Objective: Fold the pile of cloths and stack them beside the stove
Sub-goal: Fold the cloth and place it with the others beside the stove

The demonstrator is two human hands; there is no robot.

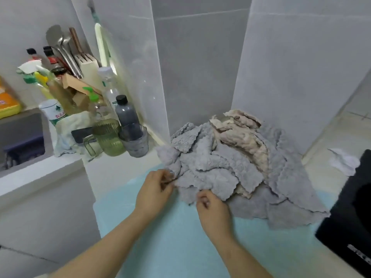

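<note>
A loose pile of fluffy grey cloths (pixel 236 163) lies on the counter against the tiled wall, with a beige cloth (pixel 241 135) crumpled on top. My left hand (pixel 154 189) pinches the near left edge of a grey cloth at the front of the pile. My right hand (pixel 212 209) grips the near edge of the same grey cloth a little to the right. A light blue mat (pixel 180 237) covers the counter under my forearms. The black stove (pixel 349 217) sits at the right edge, just right of the pile.
Left of the pile stand a green cup (pixel 109 137), a grey cup (pixel 135 141), a dark bottle (pixel 126 113), several other bottles and a knife block (pixel 88 67). A sink (pixel 22 137) is at far left. A crumpled white tissue (pixel 343 160) lies behind the stove.
</note>
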